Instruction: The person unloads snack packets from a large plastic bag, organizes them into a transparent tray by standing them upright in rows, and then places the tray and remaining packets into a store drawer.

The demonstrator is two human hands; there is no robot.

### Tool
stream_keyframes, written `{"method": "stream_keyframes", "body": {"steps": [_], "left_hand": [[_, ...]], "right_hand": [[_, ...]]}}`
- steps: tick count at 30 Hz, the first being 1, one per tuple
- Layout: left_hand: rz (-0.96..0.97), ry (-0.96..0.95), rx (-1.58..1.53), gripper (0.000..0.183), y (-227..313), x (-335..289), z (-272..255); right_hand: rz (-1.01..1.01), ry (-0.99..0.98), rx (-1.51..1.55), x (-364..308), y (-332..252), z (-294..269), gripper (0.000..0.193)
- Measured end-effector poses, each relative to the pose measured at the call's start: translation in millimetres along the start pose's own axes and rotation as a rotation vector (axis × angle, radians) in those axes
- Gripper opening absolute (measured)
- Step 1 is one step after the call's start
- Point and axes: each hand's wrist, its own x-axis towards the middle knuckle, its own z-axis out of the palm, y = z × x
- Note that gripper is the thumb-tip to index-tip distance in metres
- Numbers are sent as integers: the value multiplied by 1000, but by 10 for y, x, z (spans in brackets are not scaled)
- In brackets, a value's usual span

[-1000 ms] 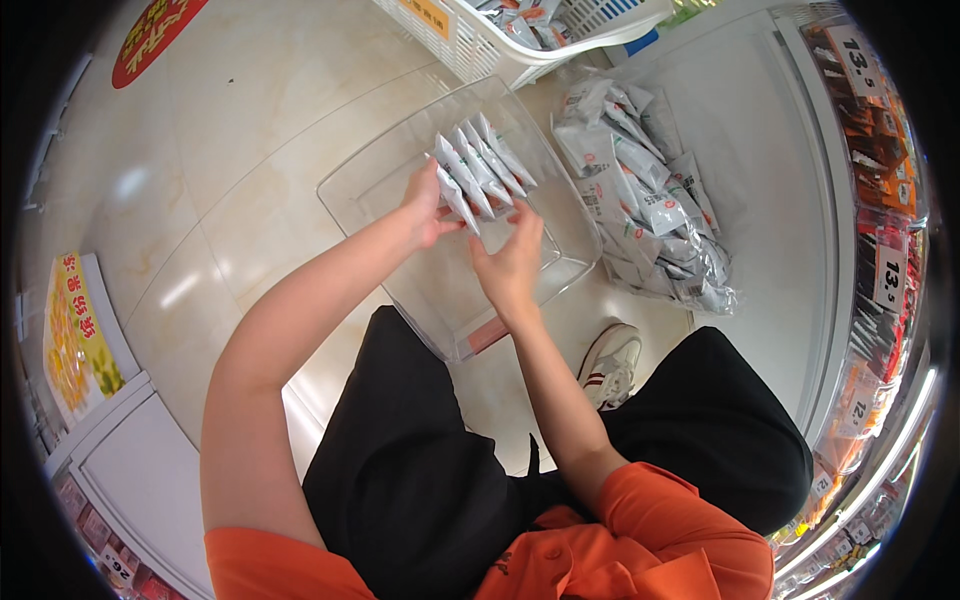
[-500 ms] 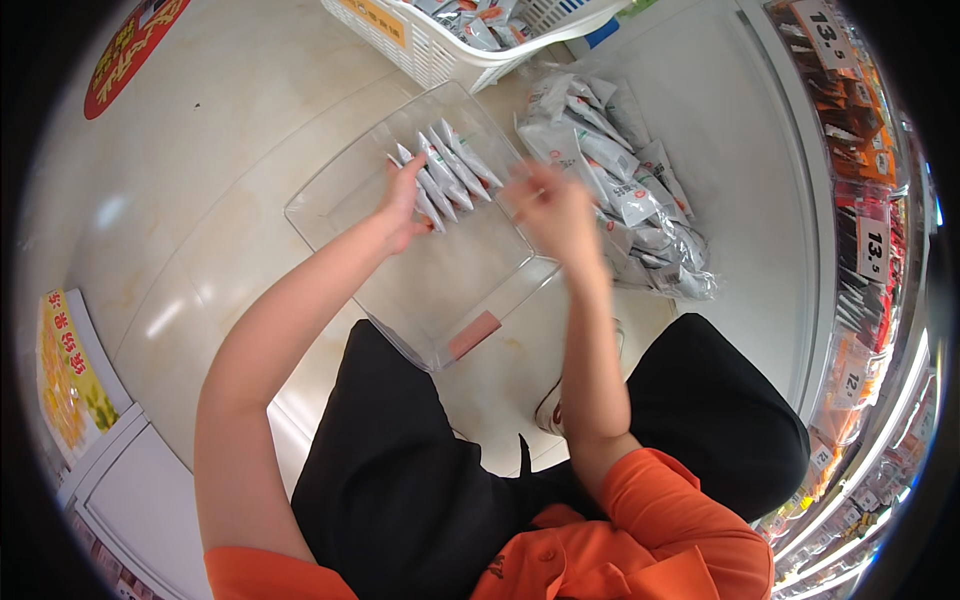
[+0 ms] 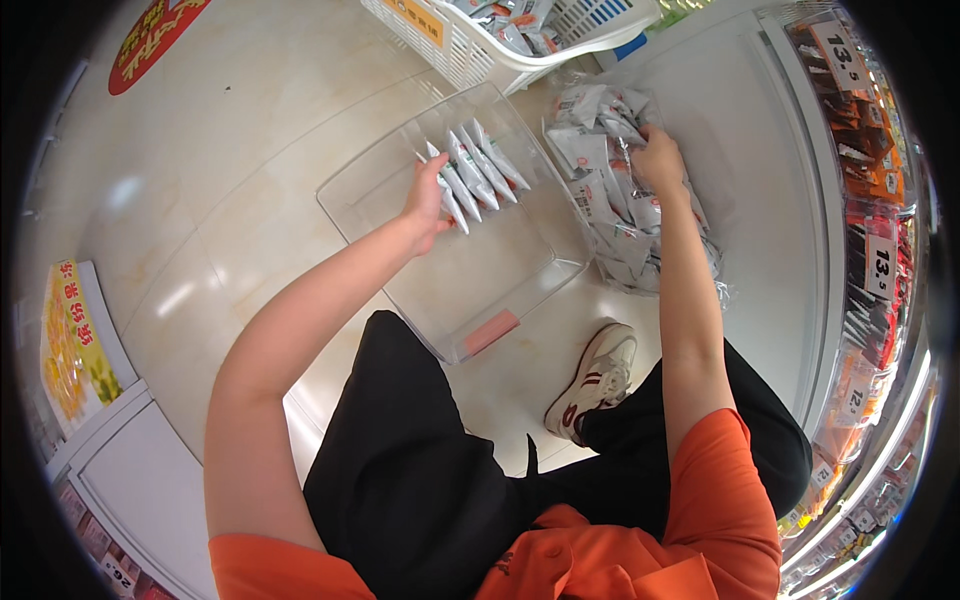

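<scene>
A clear plastic bin (image 3: 400, 282) rests on the floor before me. Inside it, several white snack packets (image 3: 480, 172) stand on edge in a row. My left hand (image 3: 428, 208) is closed about the left end of that row, thumb at the near edge and fingers at the far edge. To the right of the bin lies a clear plastic bag (image 3: 722, 290) full of similar white packets (image 3: 606, 196). At its far right part, my right hand (image 3: 658, 162) reaches in among the packets with curled fingers. Its fingertips are partly hidden, and what they hold cannot be made out.
A white slotted basket (image 3: 470, 62) holding more packets stands beyond the bin. Shelves of hanging packages (image 3: 870, 150) line the right side, above a pale base panel (image 3: 760, 180). My shoe (image 3: 598, 380) is close to the bin's near right corner. A white cabinet (image 3: 150, 480) stands at left.
My right hand has moved right, from over the bin's right edge to the bag of packets. The left hand keeps its place at the row. The whole view has shifted slightly.
</scene>
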Motion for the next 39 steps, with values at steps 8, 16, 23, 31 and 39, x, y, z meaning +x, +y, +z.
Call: {"method": "stream_keyframes", "body": {"steps": [8, 16, 23, 31, 39], "left_hand": [[-8, -10, -14, 73, 39, 36, -67], [-185, -75, 160, 75, 193, 186, -237], [-291, -113, 87, 79, 356, 430, -450], [-147, 3, 335, 81, 454, 310, -344], [-310, 124, 95, 87, 177, -128, -172]], "right_hand": [[-68, -95, -8, 25, 76, 83, 41], [160, -32, 44, -335, -247, -864, 40], [-96, -696, 1062, -1323, -929, -1072, 28], [-85, -513, 375, -1950, -1777, 399, 35], [23, -204, 439, -1929, -1868, 624, 40]]}}
